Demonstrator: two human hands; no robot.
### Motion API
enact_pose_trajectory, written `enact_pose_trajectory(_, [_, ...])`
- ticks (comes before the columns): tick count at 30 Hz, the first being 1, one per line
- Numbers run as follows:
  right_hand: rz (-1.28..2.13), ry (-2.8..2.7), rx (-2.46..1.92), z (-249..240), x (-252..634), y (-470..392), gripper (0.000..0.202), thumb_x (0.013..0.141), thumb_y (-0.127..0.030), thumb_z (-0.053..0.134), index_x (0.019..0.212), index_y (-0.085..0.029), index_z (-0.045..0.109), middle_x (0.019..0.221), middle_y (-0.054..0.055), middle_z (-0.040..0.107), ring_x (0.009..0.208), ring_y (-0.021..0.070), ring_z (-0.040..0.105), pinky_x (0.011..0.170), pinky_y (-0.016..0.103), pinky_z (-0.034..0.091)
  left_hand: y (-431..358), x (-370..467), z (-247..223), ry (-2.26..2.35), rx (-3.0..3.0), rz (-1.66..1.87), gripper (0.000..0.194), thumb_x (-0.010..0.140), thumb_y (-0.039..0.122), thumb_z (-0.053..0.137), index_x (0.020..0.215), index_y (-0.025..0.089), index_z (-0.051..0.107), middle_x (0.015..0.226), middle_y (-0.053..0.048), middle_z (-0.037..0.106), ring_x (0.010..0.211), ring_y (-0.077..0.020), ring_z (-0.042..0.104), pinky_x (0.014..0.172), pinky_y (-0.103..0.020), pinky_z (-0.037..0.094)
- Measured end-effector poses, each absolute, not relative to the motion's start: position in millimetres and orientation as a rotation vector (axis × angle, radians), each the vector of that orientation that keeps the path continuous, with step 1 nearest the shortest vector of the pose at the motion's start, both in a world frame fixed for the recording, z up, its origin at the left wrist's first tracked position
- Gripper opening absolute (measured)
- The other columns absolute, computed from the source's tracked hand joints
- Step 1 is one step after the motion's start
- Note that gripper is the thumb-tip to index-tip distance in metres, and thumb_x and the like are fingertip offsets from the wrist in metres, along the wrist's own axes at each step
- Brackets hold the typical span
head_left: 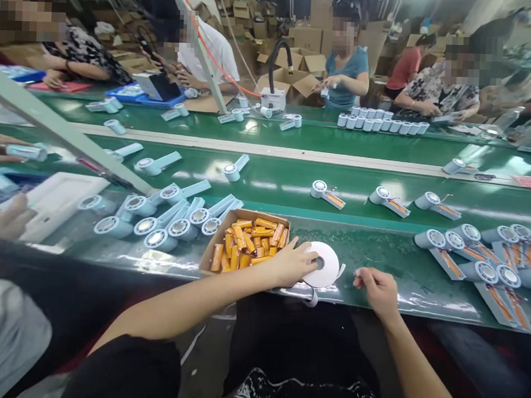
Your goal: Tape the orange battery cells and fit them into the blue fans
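Observation:
My left hand [293, 264] rests on a roll of white tape [326, 266], its fingers gripping the roll near the centre hole. A short loose end of tape [342, 271] sticks out from the roll's right side. To the right of it, my right hand [379, 291] is closed in a pinch. A tiny whitish bit shows at its fingertips, too small to make out. Just left of the roll stands an open cardboard box [210, 243] full of orange-wrapped cylindrical battery cells [246, 242]; my left forearm crosses its front edge.
Pale blue fan housings with handles [157, 237] cluster left of the box. Housings with orange cells in their handles [485, 271] crowd the right side. More lie spaced along the green conveyor belt [274, 185]. Co-workers [346, 71] sit across the line; another person's hand [7, 216] is at left.

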State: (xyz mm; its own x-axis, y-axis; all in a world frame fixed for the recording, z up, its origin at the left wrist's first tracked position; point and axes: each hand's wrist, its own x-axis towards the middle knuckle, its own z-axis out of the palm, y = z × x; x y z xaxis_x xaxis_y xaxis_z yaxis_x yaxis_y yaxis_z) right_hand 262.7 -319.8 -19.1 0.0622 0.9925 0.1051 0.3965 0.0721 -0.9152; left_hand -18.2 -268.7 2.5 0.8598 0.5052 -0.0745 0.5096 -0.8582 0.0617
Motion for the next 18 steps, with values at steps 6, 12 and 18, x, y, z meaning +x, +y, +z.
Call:
enact_pose_trajectory(6, [1.305,-1.308,-1.066,-11.1,232.8,-318.2,0.062,0.089,-0.071,0.065,0.134,-0.028,0.066,0.124,0.015,0.075,0.059,0.0168,0.065,0.035,0.024,0.034,-314.8,-48.4,31.4,1.07,2.855,0.653,0.038,0.091,0.046,0.072,0.118,0.02,0.067,0.131,-0.014,0.068,0.143,-0.0419,0.047,0.121,-0.064,0.04])
enact_pose_trajectory(12, [1.709,-2.217,-0.708,3.4,161.4,-348.8,0.033,0.097,-0.052,0.069,0.089,-0.022,0.083,0.065,0.002,0.072,0.053,0.0139,0.06,0.051,0.025,0.04,-372.0,-110.6,1.1,1.808,2.441,1.258,0.048,0.084,0.018,0.075,0.129,0.027,0.059,0.12,-0.009,0.07,0.143,-0.0402,0.051,0.118,-0.07,0.043])
enact_pose_trajectory(18, [1.268,-2.799,-0.327,24.0,104.6,-289.7,0.017,0.101,-0.035,0.067,0.098,-0.024,0.081,0.079,0.001,0.078,0.068,0.0157,0.07,0.062,0.023,0.047,-411.8,-159.3,-21.9,2.229,1.769,1.415,0.058,0.09,0.029,0.072,0.144,0.027,0.052,0.138,-0.015,0.058,0.135,-0.0333,0.06,0.093,-0.044,0.067])
